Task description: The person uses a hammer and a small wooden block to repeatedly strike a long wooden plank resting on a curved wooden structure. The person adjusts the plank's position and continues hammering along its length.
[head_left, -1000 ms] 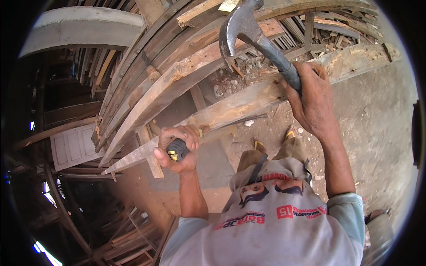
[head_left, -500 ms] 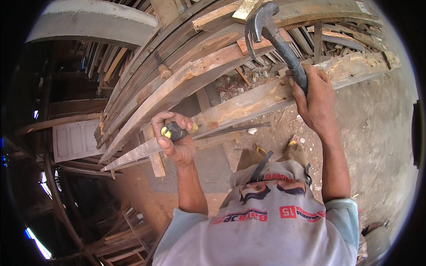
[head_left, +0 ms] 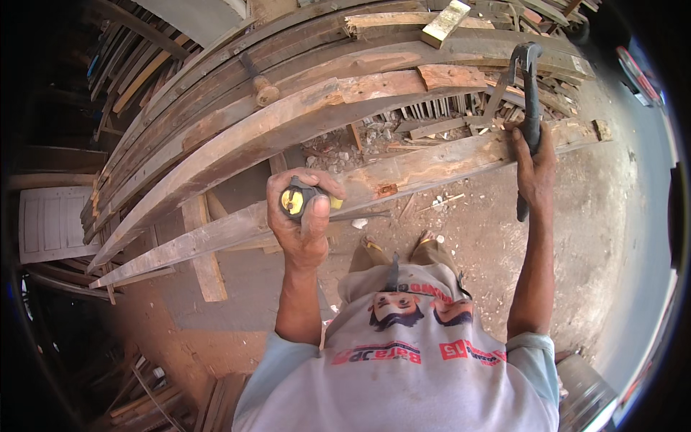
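My left hand [head_left: 302,234] is closed around a tape measure [head_left: 294,201], black with yellow parts, held above the left part of a long wooden beam [head_left: 432,164]. Claw hammer in grip, my right hand [head_left: 538,173] is at the beam's right part. The hammer [head_left: 532,104] has a dark metal head pointing up and away from me, and its handle end sticks out below my palm. Whether my right hand also touches the beam cannot be told. Worn, patchy wood shows along the beam's top, with a dark reddish spot near its middle.
Beyond the beam lie more long timbers [head_left: 237,147], holding a wooden-handled tool [head_left: 266,92] and a short pale wood block [head_left: 446,23]. Rubble and offcuts [head_left: 353,147] fill the gap between. A white panelled door [head_left: 54,223] leans at far left. Dirt floor [head_left: 475,237] surrounds my feet.
The view has turned to the right. The hammer has swung more upright in my right hand, its handle end now showing below. My left hand has turned the tape measure's round side toward me.
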